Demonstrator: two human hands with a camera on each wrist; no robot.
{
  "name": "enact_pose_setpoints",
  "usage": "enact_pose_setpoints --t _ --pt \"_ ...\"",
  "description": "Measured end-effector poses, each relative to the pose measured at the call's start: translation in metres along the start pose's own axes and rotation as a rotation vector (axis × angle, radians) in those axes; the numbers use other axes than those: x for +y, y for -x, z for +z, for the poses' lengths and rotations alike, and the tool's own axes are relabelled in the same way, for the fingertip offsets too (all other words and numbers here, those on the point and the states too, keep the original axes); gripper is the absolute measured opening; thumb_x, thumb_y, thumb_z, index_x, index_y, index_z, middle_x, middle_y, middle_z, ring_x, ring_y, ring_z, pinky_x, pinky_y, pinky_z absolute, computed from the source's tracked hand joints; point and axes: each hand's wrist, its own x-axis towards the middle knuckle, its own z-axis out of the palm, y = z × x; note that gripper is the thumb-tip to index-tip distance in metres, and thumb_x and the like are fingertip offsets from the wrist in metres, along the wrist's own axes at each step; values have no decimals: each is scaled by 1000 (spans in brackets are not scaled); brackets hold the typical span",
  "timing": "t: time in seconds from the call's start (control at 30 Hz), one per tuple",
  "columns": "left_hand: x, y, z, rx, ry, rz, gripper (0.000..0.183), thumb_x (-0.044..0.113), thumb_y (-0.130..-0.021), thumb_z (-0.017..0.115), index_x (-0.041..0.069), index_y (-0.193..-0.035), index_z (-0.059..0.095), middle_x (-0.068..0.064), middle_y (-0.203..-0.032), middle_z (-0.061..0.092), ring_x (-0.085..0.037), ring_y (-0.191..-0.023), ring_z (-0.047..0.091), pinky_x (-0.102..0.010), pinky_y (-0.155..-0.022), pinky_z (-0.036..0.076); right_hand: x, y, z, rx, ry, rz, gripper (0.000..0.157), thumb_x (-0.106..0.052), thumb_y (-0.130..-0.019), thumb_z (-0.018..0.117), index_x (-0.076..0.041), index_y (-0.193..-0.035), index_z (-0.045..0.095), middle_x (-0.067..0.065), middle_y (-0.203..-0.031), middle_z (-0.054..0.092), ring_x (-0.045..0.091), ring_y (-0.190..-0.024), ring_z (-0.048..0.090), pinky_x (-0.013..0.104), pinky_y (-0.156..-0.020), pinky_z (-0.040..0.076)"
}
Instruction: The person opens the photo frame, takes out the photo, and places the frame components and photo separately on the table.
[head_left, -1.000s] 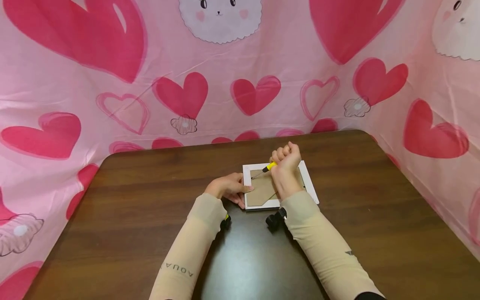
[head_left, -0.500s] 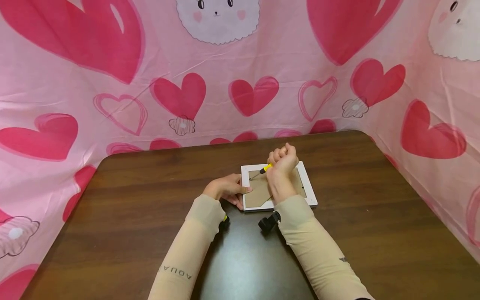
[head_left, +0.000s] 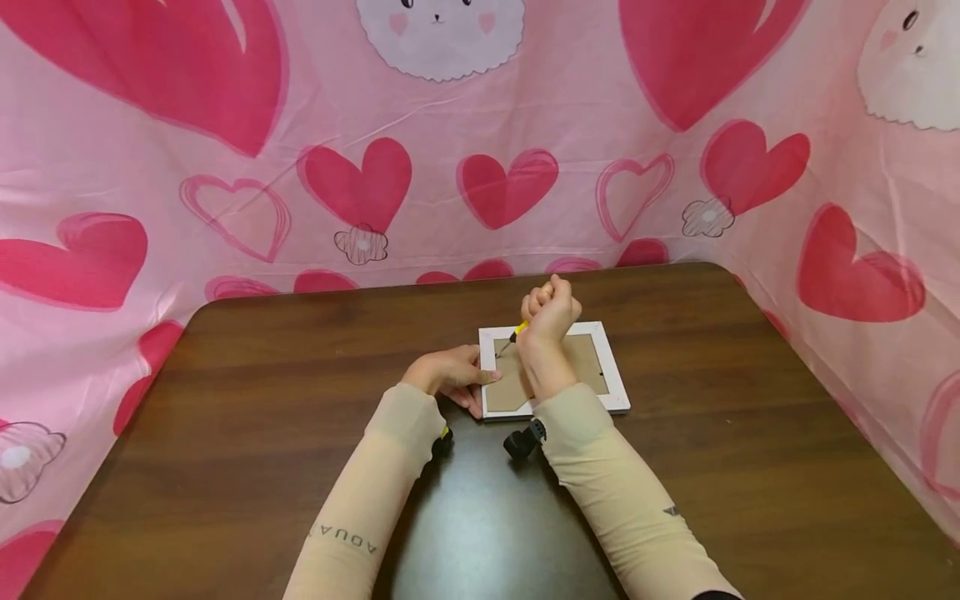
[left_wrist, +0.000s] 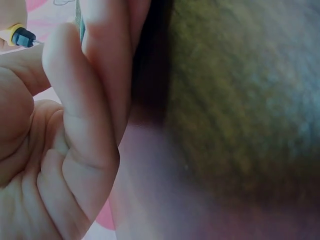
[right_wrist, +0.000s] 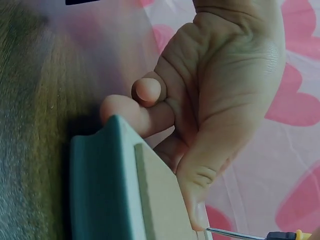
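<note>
A picture frame [head_left: 617,379] lies face down on the table, its white border surrounding a brown backing board [head_left: 581,367]. My left hand [head_left: 450,372] grips its left edge, the thumb on the backing and the other fingers along the side. In the right wrist view the left hand [right_wrist: 215,95] shows its thumb close to a thin metal shaft. My right hand [head_left: 551,315] holds a screwdriver [head_left: 519,331] with a yellow and black handle in a fist. The screwdriver's tip meets a small dark tab [head_left: 497,357] at the backing's left edge. Part of the backing is hidden behind the right wrist.
The dark wooden table [head_left: 300,400] extends around the frame. A pink heart-print cloth [head_left: 435,200] hangs behind it and at the sides. Black wrist devices, one seen below the right cuff [head_left: 523,440], sit close to the tabletop.
My right hand has shifted left over the frame, and the screwdriver stands at a steeper angle with its tip at about the same spot. The left hand keeps its grip.
</note>
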Motion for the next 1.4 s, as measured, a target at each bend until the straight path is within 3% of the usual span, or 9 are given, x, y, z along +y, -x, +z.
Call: enact_pose_setpoints --t 0.5,1.0,1.4 --pt "-5 5 -3 -25 29 -35 27 26 -104 51 5 -117 43 -12 -60 67 -15 -49 67 -20 -44 48 11 6 12 -121 76 32 52 -3 -94 36 -17 -45 28 -7 -48 13 9 -48 5 20 -42 5" --pt "-4 4 -3 -41 29 -18 25 25 -105 50 3 -113 44 -12 -61 67 -15 -50 68 -19 -44 48 19 15 24 -221 224 52 52 -6 -93 37 -20 -44 30 -8 -49 15 7 -47 8 19 -43 7" --pt "-2 3 -3 -58 -20 13 25 26 -105 50 1 -104 51 -10 -59 68 -12 -49 67 -19 -45 48 22 16 31 -225 284 87 52 -9 -94 39 -18 -43 31 -11 -44 22 1 -41 15 18 -40 10"
